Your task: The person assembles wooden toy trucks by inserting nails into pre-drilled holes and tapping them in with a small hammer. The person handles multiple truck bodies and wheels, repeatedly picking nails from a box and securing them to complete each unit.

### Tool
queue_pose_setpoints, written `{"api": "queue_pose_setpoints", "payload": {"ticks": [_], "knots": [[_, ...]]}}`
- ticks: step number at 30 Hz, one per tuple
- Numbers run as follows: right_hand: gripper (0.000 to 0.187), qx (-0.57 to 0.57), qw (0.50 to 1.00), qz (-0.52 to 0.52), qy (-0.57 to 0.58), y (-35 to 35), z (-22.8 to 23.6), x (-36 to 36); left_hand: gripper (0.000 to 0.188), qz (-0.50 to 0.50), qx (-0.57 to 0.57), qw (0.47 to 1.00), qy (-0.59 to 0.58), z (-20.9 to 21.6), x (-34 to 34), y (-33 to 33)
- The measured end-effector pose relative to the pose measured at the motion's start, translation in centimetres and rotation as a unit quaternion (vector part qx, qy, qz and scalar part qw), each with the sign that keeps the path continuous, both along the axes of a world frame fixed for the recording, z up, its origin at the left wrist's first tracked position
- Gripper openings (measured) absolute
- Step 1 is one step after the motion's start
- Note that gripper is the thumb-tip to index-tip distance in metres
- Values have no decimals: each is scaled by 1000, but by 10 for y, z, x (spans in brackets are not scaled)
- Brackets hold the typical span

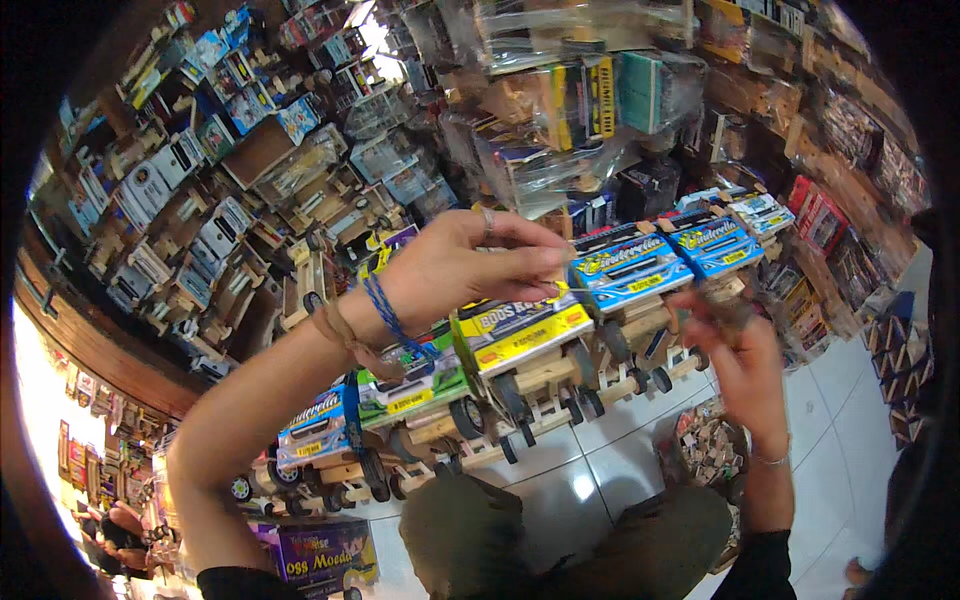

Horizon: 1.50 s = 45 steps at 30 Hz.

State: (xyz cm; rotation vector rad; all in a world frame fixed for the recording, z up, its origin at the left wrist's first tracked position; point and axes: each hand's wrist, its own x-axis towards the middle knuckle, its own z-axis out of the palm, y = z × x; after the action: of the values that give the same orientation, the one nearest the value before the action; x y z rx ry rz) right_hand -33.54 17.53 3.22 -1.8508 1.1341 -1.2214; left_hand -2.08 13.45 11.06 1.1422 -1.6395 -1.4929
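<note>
A row of wooden toy trucks with black wheels lies across the space in front of me, from lower left to upper right. One truck (525, 335) has a yellow and dark panel; a blue-panelled truck (632, 270) sits to its right, and a green one (415, 388) to its left. My left hand (465, 262) is over the yellow truck, thumb and fingertips pinched together at the gap beside the blue truck. What lies in that pinch is too small to make out. Close to the blue trucks' lower edge is my right hand (740, 350), its fingers smeared by motion.
Dark blue bands (352, 415) cross the row between trucks. A container of small wooden pieces (708, 445) stands on the white tiled floor (630, 480), right of my knees. Stacked, plastic-wrapped toy trucks (540, 110) fill the far side. A purple box (325, 555) is at lower left.
</note>
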Motion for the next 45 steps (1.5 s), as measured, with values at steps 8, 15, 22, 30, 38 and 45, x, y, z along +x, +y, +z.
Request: {"api": "queue_pose_setpoints", "payload": {"ticks": [8,15,22,30,38,45], "knots": [[37,109,952,-191,-213,-19,1,-6,36,37,64,995,-69,-80,105,-39],[45,171,933,-224,-222,7,-34,21,27,35,97,995,-8,-117,122,-39],[60,204,919,-70,-329,39,-57,60,23,46,120,992,22,-116,123,-38],[62,125,988,-40,-83,1,-27,54,25,63,118,991,17,-115,121,-36],[61,181,979,44,83,-33,-5,68,26,92,118,989,9,-115,120,-32],[58,52,939,173,293,-49,24,86,32,81,116,990,5,-115,122,-33]]}}
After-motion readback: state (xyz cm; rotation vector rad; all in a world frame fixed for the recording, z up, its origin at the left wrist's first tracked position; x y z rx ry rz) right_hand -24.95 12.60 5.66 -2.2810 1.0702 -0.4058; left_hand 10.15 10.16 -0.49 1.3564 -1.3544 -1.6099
